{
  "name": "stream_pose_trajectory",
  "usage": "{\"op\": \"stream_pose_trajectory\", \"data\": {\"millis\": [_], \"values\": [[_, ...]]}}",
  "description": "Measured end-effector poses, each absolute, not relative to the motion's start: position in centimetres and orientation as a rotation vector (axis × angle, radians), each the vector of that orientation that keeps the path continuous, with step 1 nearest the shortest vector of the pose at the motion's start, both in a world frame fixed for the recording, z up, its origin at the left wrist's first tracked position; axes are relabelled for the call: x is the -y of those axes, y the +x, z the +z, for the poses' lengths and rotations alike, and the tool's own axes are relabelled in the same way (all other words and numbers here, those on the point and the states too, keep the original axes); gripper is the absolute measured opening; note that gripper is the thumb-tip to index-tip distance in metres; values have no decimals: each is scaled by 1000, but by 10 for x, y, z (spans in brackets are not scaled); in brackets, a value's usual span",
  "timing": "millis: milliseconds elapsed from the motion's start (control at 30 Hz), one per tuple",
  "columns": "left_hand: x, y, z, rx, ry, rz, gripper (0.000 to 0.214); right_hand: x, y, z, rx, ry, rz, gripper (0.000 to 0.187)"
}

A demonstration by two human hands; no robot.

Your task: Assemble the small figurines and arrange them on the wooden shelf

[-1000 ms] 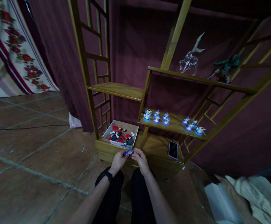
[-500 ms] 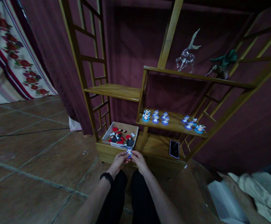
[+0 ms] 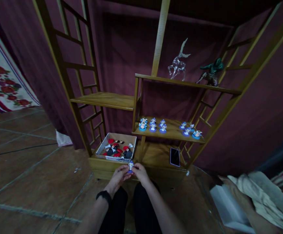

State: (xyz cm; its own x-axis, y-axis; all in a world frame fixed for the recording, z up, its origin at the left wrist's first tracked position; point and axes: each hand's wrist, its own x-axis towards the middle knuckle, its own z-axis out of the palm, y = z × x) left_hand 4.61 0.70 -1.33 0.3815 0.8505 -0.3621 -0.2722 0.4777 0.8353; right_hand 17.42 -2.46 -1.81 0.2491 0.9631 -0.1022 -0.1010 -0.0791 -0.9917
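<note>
A small purple-and-white figurine (image 3: 131, 165) is held upright between both hands, in front of the box's near edge. My left hand (image 3: 119, 175) grips it from the left, a dark band on that wrist. From the right, my right hand (image 3: 140, 173) pinches it with the fingers closed. Just beyond lies a shallow cardboard box (image 3: 99, 150) with several red, black and white figurine pieces inside. Several similar figurines (image 3: 152, 127) stand in a left cluster on the middle shelf (image 3: 173, 130), and others (image 3: 186, 131) form a right cluster there.
A phone (image 3: 174, 157) lies on the lower shelf. Above stand a clear deer figure (image 3: 177, 66) and a dark green statue (image 3: 212, 72). A bare wooden shelf (image 3: 104, 99) juts out at left. At right on the floor are a pale box (image 3: 229, 206) and cloth (image 3: 255, 195).
The view has swung to the right, so the shelf unit appears further left. Both hands keep hold of the figurine, which stays upright between them.
</note>
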Motion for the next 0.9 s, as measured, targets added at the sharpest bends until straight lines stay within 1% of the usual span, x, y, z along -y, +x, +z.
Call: {"op": "stream_pose_trajectory", "data": {"millis": [433,633,900], "values": [[0,46,-4,-941,778,803,12,24,178,-20,822,-1277,1243,17],[3,43,-4,-956,808,853,15,28,179,-15,782,-1319,1271,20],[2,39,-8,-967,906,921,24,29,174,-12,824,-1276,1291,23]]}}
